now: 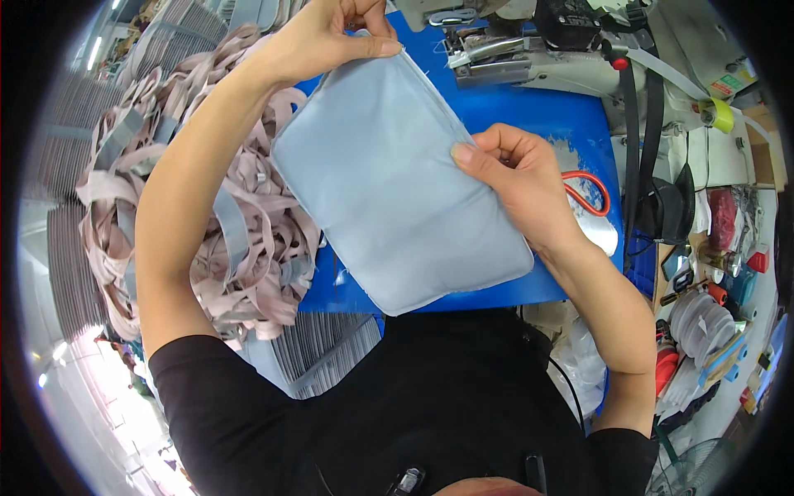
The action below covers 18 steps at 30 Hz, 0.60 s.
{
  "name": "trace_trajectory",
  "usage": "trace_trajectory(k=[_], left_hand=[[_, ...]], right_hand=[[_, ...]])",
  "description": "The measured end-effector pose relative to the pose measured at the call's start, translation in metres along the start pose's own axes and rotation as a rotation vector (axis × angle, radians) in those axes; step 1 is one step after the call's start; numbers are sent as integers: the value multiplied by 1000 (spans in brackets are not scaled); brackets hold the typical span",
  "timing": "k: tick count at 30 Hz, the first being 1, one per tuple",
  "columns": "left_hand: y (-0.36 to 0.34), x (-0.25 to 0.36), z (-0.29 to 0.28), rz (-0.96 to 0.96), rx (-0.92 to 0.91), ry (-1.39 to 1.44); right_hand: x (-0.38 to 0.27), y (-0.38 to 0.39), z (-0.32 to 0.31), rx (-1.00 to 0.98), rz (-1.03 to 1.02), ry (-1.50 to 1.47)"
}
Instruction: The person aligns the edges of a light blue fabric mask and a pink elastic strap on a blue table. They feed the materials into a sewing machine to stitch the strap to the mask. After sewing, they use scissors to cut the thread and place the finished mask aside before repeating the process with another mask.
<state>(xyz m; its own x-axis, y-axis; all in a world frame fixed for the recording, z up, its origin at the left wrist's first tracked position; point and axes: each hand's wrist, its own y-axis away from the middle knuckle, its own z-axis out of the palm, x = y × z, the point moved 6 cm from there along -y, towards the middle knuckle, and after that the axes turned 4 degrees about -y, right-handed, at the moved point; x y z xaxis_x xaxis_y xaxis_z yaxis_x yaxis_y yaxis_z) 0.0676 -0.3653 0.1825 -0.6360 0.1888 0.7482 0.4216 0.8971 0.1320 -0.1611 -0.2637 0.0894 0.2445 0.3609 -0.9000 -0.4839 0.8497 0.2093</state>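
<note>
A light grey-blue, flat rectangular fabric panel [397, 182] with sewn edges and rounded corners hangs between my two hands, above a blue tabletop. My left hand [351, 37] pinches its far corner, thumb on top. On the right edge, my right hand [517, 165] grips the panel with the thumb on its face and the fingers curled behind. What lies under the panel is hidden. Just beyond my right wrist, the red handle loop [589, 194] of a tool, perhaps scissors, rests on the table.
A sewing machine [529, 66] stands at the far right of the blue table [347, 285]. Pinkish fabric strips [248, 240] pile up at left, beside stacks of grey panels [74, 256]. Thread spools [699, 326] and small supplies crowd the right side.
</note>
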Motion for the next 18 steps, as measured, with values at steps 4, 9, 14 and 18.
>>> trace_trajectory(k=[4, 9, 14, 18], left_hand=[[-24, -15, -3, -79, 31, -25], [-42, -19, -5, 131, 34, -61], [-56, -17, -9, 232, 10, -256], [-68, -13, -6, 256, -25, -300]], right_hand=[[-3, -12, -5, 80, 25, -69], [-6, -21, -9, 112, 38, -71], [-5, -28, -10, 136, 33, -88], [-8, -34, -14, 184, 4, -92]])
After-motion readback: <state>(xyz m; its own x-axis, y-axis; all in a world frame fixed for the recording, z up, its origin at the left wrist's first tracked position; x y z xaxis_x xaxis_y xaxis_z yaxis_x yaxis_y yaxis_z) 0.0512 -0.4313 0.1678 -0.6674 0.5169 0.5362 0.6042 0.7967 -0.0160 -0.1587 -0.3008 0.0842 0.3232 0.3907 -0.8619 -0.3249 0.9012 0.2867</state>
